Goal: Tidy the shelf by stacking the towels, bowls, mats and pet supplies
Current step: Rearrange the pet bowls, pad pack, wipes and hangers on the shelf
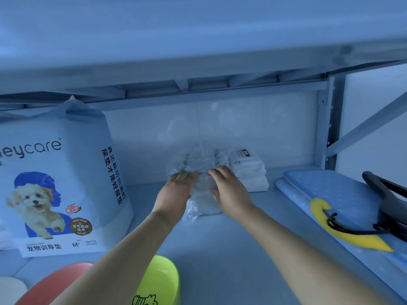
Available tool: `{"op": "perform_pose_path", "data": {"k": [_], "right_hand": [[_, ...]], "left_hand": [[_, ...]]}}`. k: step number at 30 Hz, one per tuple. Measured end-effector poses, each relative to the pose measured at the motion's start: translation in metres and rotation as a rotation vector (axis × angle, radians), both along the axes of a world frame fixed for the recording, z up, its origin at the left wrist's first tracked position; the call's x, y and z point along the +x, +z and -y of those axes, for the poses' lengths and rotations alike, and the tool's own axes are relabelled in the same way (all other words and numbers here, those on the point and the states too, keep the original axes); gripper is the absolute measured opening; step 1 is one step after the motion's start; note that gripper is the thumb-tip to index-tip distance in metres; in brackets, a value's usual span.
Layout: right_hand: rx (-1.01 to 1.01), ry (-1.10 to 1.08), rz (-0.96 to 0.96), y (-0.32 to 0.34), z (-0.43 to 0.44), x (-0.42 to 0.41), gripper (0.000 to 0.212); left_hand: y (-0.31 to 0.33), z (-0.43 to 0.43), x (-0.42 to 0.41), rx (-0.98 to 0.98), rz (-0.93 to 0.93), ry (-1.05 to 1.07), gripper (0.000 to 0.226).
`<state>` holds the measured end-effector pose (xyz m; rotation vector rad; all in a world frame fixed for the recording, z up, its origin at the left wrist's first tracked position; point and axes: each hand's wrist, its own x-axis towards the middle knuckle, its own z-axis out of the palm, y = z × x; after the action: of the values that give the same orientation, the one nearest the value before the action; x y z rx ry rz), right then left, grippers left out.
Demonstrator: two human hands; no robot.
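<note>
A white towel in a clear plastic bag [201, 194] lies at the back middle of the shelf board [220, 249]. My left hand [176, 190] and my right hand [229, 192] reach in side by side. Each hand rests on one side of the bag, fingers laid over its top. Right behind it sits a stack of folded white towels [248, 172]. A large pet pad pack [61, 183] with a puppy picture stands at the left. A green bowl [158, 282] and a pink bowl [57, 282] sit at the front left. Blue mats [326, 190] lie at the right.
On the blue mats lie a yellow sponge-like piece [343, 230] with a black cord and a black object [387, 188]. The shelf above [198, 62] hangs low over the space. A metal upright [330, 119] and a diagonal brace stand at the right. A white item [11, 289] sits bottom left.
</note>
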<state>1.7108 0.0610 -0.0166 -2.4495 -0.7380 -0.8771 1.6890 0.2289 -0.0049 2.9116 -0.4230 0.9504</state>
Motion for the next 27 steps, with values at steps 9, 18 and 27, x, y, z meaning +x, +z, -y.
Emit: {"op": "perform_pose_path", "data": {"k": [9, 18, 27], "right_hand": [[0.007, -0.008, -0.048, 0.005, 0.011, 0.01, 0.044], [0.008, -0.013, -0.041, 0.004, 0.023, 0.023, 0.045], [0.001, -0.021, -0.042, 0.006, 0.029, 0.04, 0.046]], "left_hand": [[-0.005, 0.019, 0.013, 0.028, 0.012, 0.058, 0.075], [-0.007, 0.032, 0.023, 0.018, -0.011, 0.093, 0.08], [-0.005, 0.042, 0.039, 0.036, -0.03, 0.113, 0.083]]}}
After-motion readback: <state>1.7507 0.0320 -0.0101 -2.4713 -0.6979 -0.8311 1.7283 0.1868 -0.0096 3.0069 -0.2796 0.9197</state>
